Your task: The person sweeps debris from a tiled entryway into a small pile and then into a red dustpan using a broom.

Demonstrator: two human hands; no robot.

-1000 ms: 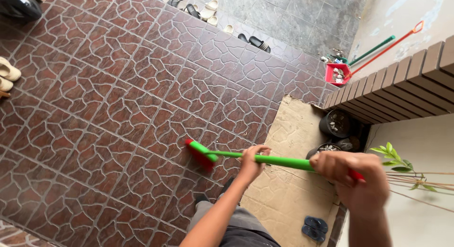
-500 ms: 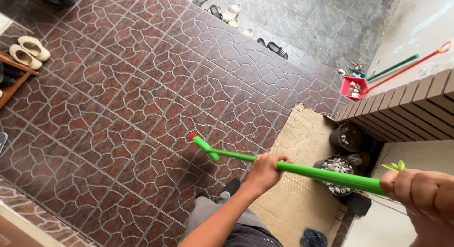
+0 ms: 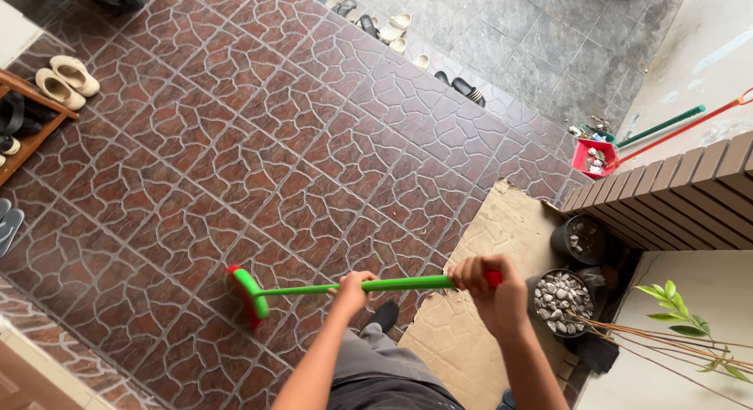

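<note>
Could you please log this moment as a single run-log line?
left hand: gripping mid-handle | right hand: gripping handle top | broom: green, red-bristled head on brown tiled floor | nearby: cardboard sheet, pebble-filled pot

Both hands hold a green broom (image 3: 345,286): left hand (image 3: 353,288) grips mid-handle, right hand (image 3: 490,288) near the end, over brown floor tiles (image 3: 235,159).

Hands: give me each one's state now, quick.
Left hand: closed around the green broom handle.
Right hand: closed around the handle's upper end.
</note>
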